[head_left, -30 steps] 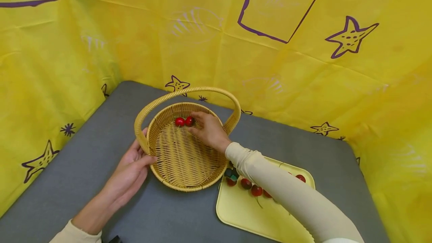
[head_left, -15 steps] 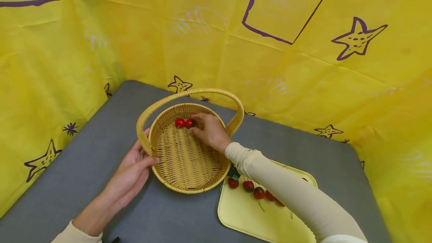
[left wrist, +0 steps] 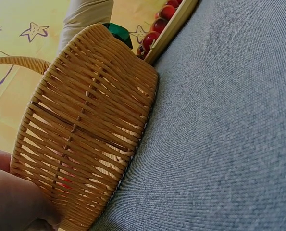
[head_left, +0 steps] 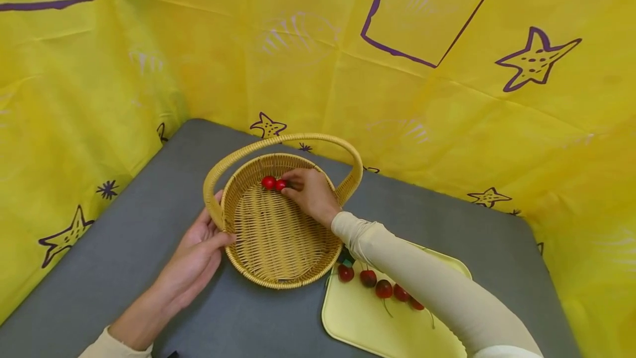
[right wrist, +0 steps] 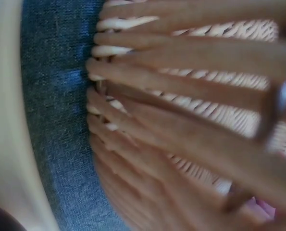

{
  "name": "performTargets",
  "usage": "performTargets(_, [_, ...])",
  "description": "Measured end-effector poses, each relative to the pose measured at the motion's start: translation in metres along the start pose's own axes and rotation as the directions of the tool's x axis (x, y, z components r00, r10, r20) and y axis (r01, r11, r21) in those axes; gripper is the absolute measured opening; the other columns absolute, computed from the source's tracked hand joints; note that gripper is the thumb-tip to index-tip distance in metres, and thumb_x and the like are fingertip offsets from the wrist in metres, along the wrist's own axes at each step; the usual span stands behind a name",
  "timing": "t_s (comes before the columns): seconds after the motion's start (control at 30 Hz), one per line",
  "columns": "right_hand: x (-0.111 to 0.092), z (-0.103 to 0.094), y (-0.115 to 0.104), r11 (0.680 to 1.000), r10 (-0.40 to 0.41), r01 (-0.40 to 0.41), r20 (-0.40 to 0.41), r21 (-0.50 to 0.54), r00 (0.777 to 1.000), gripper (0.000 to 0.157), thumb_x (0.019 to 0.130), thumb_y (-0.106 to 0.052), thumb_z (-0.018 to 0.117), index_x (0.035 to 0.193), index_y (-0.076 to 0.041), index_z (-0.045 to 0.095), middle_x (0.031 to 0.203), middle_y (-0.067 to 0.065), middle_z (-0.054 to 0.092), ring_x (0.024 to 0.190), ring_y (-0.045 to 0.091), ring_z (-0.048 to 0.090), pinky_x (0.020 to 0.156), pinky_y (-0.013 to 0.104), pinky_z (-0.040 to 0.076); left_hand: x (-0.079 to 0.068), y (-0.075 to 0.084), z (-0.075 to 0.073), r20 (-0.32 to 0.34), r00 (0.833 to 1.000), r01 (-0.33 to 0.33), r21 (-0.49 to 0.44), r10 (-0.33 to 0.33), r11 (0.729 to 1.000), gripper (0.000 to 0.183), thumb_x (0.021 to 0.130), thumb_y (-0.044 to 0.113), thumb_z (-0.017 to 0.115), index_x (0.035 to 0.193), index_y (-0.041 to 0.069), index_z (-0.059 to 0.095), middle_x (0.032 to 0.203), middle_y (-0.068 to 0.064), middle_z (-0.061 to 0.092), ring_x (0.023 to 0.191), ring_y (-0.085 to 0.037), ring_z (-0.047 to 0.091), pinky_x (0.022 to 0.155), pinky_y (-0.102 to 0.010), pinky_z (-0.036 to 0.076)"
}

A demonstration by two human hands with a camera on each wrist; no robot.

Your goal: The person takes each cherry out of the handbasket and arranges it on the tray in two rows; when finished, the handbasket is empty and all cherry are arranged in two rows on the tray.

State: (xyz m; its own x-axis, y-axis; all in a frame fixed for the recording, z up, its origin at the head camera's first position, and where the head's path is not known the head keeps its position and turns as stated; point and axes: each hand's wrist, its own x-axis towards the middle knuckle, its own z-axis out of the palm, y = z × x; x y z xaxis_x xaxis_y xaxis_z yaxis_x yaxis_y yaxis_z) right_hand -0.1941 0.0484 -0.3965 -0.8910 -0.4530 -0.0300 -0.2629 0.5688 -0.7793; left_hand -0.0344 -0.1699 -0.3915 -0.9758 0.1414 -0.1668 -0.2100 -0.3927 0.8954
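A round woven wicker basket [head_left: 278, 236] with a tall arched handle stands on the grey table. My left hand [head_left: 196, 256] grips its left side, thumb over the rim and fingers behind the wall below the handle's foot. In the left wrist view, that hand [left wrist: 18, 199] lies against the outer weave. My right hand [head_left: 313, 195] reaches inside and pinches a red cherry [head_left: 281, 184] between thumb and fingertips. Beside that cherry, another cherry [head_left: 269, 182] lies near the basket's back wall. The basket wall [right wrist: 171, 106] fills much of the right wrist view, hiding the right fingers.
A pale yellow tray [head_left: 358, 325] sits right of the basket, under my right forearm. Several cherries [head_left: 383, 289] with stems lie in a row on it. A dark green object [left wrist: 118, 34] stands between tray and basket. Yellow patterned cloth [head_left: 298, 70] hangs behind the table.
The whole head view has slid slightly. Both hands keep their places at the basket; the cherry at the right fingertips has shifted slightly, with more of the fingertips around it.
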Motion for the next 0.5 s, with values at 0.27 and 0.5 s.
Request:
performTargets(0.27, [-0.010, -0.014, -0.011, 0.957, -0.125, 0.108, -0.045, -0.268, 0.991, 0.030, 0.098, -0.010, 0.076, 0.128, -0.007, 0.075, 0.123, 0.006, 0.077, 0.115, 0.019, 0.072, 0.097, 0.034, 0.057, 0.001, -0.001, 0.001, 0.019, 1.000, -0.010, 0.009, 0.010, 1.000, 0.097, 0.098, -0.014, 0.048, 0.172, 0.024, -0.003, 0.178, -0.004, -0.005, 0.161, -0.018, -0.003, 0.129, -0.034, 0.009])
performTargets(0.5, [-0.025, -0.023, -0.022, 0.981, -0.119, 0.110, -0.051, -0.158, 0.992, 0.033, 0.099, -0.010, 0.075, 0.131, -0.007, 0.073, 0.125, 0.005, 0.077, 0.116, 0.017, 0.073, 0.097, 0.032, 0.058, 0.000, -0.001, -0.001, 0.033, 0.999, -0.015, 0.011, 0.014, 1.000, 0.096, 0.099, -0.013, 0.048, 0.172, 0.027, -0.002, 0.177, -0.004, -0.004, 0.161, -0.018, -0.001, 0.127, -0.029, 0.016])
